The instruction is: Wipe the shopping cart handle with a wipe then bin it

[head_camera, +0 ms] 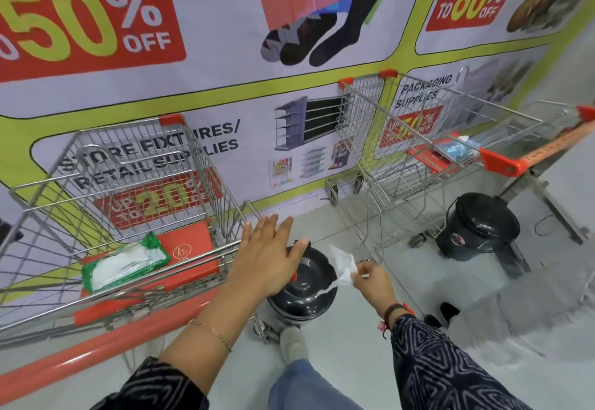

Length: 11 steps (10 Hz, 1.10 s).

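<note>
Left hand [269, 253]: stretched out flat, palm down, fingers [283, 227] apart and gripping nothing; it hovers over the right end of the near cart and the lid of the bin below it.
Right hand [370, 276]: lower and to the right, fingers [362, 269] pinched together on a corner of the wipe.
Wipe [343, 266]: white, crumpled, held up in the air just above the right edge of the near bin's lid; I cannot tell whether it touches the lid.
Near bin [304, 292]: small, black, round, with a domed lid that looks shut; it stands on the floor just right of the near cart, and a light shoe [293, 343] is planted right in front of it.
Near cart [128, 203]: wire basket with red corner caps, nosed up against the poster wall.
Cart handle [106, 343]: red-orange bar running across the lower left, with neither hand on it; the left forearm crosses above it.
Wipes pack [125, 264]: green and white soft pack lying on the red child-seat flap [190, 248] inside the near cart.
Second cart [428, 148]: parked to the right, well apart from the hands, with something blue and white in its seat area that I cannot make out.
Second bin [479, 227]: black, lid shut, on the floor beside the second cart.
Sleeves: dark with a pale zigzag print; a thin chain on the left wrist, a dark band on the right.
</note>
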Tool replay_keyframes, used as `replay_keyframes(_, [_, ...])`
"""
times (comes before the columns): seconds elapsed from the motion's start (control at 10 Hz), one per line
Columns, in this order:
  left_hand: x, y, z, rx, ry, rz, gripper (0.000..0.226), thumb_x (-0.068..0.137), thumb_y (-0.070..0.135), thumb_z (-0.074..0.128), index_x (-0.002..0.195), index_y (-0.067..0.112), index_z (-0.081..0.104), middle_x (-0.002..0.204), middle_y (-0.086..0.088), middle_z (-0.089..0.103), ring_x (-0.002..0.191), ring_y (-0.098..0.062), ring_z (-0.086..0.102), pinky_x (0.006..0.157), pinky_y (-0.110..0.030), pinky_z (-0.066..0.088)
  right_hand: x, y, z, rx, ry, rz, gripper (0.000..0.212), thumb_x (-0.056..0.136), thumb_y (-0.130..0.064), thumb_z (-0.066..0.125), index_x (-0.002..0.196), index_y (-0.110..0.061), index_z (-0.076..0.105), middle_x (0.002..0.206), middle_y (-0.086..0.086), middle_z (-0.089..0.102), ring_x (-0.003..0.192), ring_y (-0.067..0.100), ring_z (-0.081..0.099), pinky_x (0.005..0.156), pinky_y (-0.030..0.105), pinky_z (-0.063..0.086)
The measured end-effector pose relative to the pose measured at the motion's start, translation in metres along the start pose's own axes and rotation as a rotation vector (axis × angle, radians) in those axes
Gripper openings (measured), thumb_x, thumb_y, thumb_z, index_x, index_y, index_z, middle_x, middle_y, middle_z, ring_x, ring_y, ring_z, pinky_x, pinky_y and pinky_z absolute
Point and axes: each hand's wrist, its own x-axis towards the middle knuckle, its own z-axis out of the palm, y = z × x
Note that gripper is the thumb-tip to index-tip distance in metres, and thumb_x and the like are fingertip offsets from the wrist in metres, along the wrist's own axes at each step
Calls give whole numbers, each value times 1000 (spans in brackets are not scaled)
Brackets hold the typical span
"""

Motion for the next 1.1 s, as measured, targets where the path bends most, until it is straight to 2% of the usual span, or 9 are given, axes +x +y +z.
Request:
replay_keyframes(0.1, [0, 2, -2, 46, -3, 4, 57, 89, 52, 17, 140, 26, 20, 154, -8, 17, 142, -22, 6, 115, -41, -7, 10, 5, 3, -31, 27, 0, 38, 81, 5, 56, 56, -17, 38, 69, 7, 48, 68, 21, 43, 53, 23, 32])
replay_keyframes(0.2, [3, 2, -5, 117, -23, 16, 58, 87, 56, 19, 137, 27, 27, 150, -8, 26, 140, -22, 14, 116, -42, -2, 20, 14, 11, -68, 30, 21, 43, 82, 4, 56, 54, -19, 32, 62, 7, 48, 68, 24, 49, 54, 25, 35])
replay_keyframes(0.3, [8, 3, -11, 208, -26, 52, 72, 78, 67, 12, 130, 27, 40, 143, -7, 39, 134, -22, 25, 115, -41, 9, 29, 22, 18, -55, -5, 66, 44, 85, 4, 53, 54, -19, 33, 75, 18, 57, 80, 35, 66, 65, 33, 46])
replay_keyframes(0.4, [11, 4, -14, 185, -8, 55, 81, 69, 71, 5, 124, 30, 49, 136, -1, 47, 127, -19, 29, 110, -37, 16, 40, 26, 21, -117, -15, 71, 46, 83, 1, 57, 51, -21, 31, 75, 18, 59, 74, 26, 59, 67, 31, 44])
replay_keyframes(0.5, [15, 5, -13, 121, 11, 44, 79, 68, 71, 9, 121, 31, 51, 134, 2, 48, 126, -17, 27, 106, -33, 15, 49, 29, 29, -165, -51, 71, 47, 80, 2, 58, 50, -19, 30, 75, 18, 59, 73, 22, 52, 66, 28, 39])
replay_keyframes(0.8, [32, 3, -5, 58, -38, -23, 57, 83, 60, 28, 131, 31, 38, 153, 3, 20, 135, -15, 10, 113, -35, 0, 77, 17, 65, -220, -126, 118, 41, 81, 6, 53, 50, -15, 36, 76, 16, 56, 76, 23, 52, 75, 34, 50])
replay_keyframes(0.9, [32, 3, -2, 20, -19, -36, 56, 82, 61, 26, 131, 35, 35, 154, 6, 13, 137, -9, 4, 110, -29, -11, 101, 9, 74, -248, -187, 117, 15, 86, 3, 48, 86, 3, 63, 106, 26, 67, 101, 33, 61, 86, 33, 48])
replay_keyframes(1.0, [30, 4, -4, 16, -29, -54, 56, 83, 61, 23, 133, 38, 30, 154, 8, 10, 139, -8, 1, 104, -29, -18, 118, 9, 78, -326, -284, 121, 31, 90, 1, 43, 118, 4, 56, 125, 24, 60, 115, 35, 55, 92, 34, 45])
replay_keyframes(1.1, [29, 6, -4, 15, -43, -35, 59, 83, 62, 19, 137, 39, 18, 155, 8, 1, 139, -6, -10, 101, -25, -26, 126, 3, 78, -318, -286, 106, 23, 91, -3, 44, 105, 4, 61, 119, 26, 63, 111, 35, 58, 91, 34, 46])
